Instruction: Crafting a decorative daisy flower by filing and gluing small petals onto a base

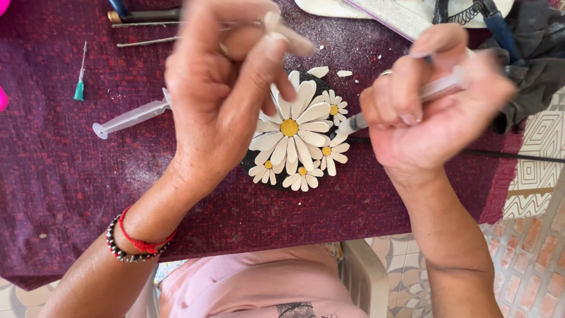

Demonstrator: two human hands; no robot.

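The left hand (220, 97) pinched a small white petal piece (286, 36) above the daisy mosaic (297, 138), which lay mid-table on the purple cloth (53, 153). The right hand (432, 112) gripped a syringe (406, 100), its tip touching the mosaic's right side.

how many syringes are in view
2: one syringe held in the right hand, tip at the daisy piece; another syringe lies on the purple cloth, partly behind the left hand.
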